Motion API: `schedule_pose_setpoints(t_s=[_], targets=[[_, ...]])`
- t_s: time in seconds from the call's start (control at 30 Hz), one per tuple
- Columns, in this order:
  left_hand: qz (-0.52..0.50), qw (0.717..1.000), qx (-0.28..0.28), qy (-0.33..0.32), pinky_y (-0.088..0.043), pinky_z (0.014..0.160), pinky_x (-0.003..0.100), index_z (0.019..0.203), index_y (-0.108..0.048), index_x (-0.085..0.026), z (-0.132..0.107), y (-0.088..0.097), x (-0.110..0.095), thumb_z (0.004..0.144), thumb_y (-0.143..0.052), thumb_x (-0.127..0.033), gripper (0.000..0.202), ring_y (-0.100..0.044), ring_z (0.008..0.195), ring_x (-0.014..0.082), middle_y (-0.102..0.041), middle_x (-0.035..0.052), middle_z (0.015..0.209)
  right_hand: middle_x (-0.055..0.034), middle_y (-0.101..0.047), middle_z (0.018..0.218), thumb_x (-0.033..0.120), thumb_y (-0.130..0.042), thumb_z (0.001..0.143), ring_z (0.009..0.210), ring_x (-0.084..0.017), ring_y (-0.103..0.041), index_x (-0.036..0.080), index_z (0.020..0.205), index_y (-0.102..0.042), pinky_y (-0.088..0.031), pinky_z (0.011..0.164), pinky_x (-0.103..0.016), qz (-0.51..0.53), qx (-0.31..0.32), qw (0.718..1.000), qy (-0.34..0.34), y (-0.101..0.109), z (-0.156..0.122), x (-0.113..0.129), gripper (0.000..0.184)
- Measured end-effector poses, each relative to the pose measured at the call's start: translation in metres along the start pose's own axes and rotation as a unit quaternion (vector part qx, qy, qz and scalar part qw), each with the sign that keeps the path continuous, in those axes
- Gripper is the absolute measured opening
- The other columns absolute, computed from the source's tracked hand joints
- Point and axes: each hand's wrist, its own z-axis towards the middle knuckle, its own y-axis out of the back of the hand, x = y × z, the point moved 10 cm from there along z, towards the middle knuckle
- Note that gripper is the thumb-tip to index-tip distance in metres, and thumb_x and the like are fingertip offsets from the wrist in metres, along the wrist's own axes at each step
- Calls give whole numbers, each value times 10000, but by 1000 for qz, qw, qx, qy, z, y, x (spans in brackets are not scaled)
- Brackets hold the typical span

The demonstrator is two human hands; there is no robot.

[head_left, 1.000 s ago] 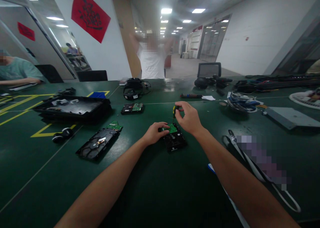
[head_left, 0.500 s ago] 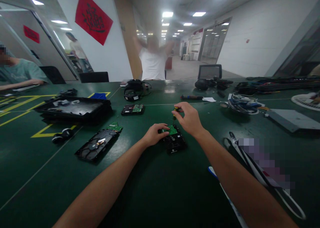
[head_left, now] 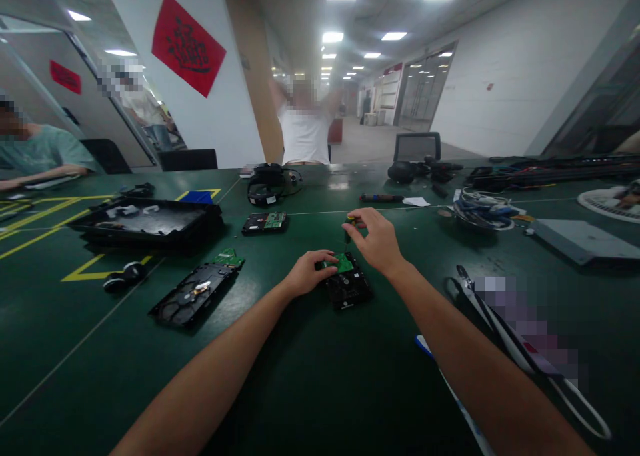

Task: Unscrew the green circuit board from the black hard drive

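Note:
A black hard drive point(head_left: 349, 291) with a green circuit board point(head_left: 343, 263) lies on the table in front of me. My left hand point(head_left: 311, 271) grips its left edge, fingertips resting over the board. Between the thumb and fingers of my right hand point(head_left: 376, 237) is a small screwdriver point(head_left: 348, 233) with a yellow and black handle. It stands upright, its thin shaft pointing down at the far edge of the board; whether the tip sits in a screw is too small to tell.
Left of my hands lie an opened drive casing point(head_left: 197, 288), a second hard drive point(head_left: 265, 222) and a stacked black tray point(head_left: 145, 219). On the right are bundled cables point(head_left: 483, 209), a grey metal box point(head_left: 583, 241) and a lanyard point(head_left: 493, 323). A person point(head_left: 305, 129) sits across the table point(head_left: 300, 389).
My right fingers have shifted slightly around the screwdriver handle, covering more of its yellow part. My left hand and the hard drive stay in place. The view has tilted a little.

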Motion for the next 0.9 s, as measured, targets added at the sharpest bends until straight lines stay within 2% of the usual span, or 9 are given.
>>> schedule_pose_setpoints(t_s=[0.13, 0.23, 0.37, 0.5, 0.67, 0.73, 0.9], targets=[[-3, 1000, -1, -1, -454, 1099, 463, 1145, -761, -265, 0, 0, 0, 879, -722, -379, 293, -637, 1223, 287, -685, 76, 1331, -108, -642, 1108, 232, -581, 954, 974, -247, -665, 224, 1164, -634, -572, 891, -432, -14, 5, 1000, 13, -1, -1, 3, 217], [0, 1000, -1, -5, -442, 1111, 465, 1140, -763, -264, 0, -1, 1, 879, -723, -380, 289, -631, 1231, 287, -685, 75, 1332, -119, -642, 1141, 190, -607, 914, 1026, -258, -654, 210, 1109, -615, -582, 875, -417, 2, -7, 1000, 8, 0, -1, 0, 197], [2, 1000, -3, -3, -444, 1108, 463, 1146, -760, -264, 0, -1, 2, 877, -726, -377, 294, -623, 1247, 291, -684, 74, 1337, -93, -683, 1082, 231, -633, 920, 944, -251, -671, 222, 1089, -617, -579, 860, -427, 1, 0, 1000, 10, -1, 0, -2, 169], [0, 1000, -2, -8, -449, 1102, 459, 1148, -759, -268, 0, -1, 1, 876, -727, -379, 296, -630, 1238, 291, -683, 73, 1337, -108, -672, 1105, 246, -599, 949, 990, -265, -664, 222, 1127, -639, -558, 899, -441, -20, 3, 1000, 22, 0, 0, 0, 184], [0, 1000, -2, -9, -444, 1108, 460, 1149, -759, -266, 0, -1, 1, 879, -723, -380, 295, -631, 1234, 286, -684, 74, 1333, -100, -693, 1053, 254, -642, 920, 927, -260, -676, 211, 1075, -622, -570, 843, -427, -1, -15, 1000, -14, 2, -1, -9, 162], [1, 1000, -2, -9, -439, 1113, 461, 1151, -759, -264, 0, -1, 1, 879, -724, -379, 298, -633, 1230, 286, -687, 74, 1330, -92, -702, 1033, 283, -642, 932, 917, -257, -680, 214, 1082, -630, -567, 849, -428, 0, -9, 1000, -9, 0, -1, -8, 165], [-2, 1000, -4, -11, -429, 1123, 461, 1154, -759, -267, 0, 0, 0, 881, -722, -369, 294, -627, 1238, 287, -684, 70, 1338, -115, -679, 1135, 244, -591, 953, 983, -265, -671, 221, 1150, -631, -551, 906, -448, -12, -2, 1000, 15, -2, -2, -4, 202]])
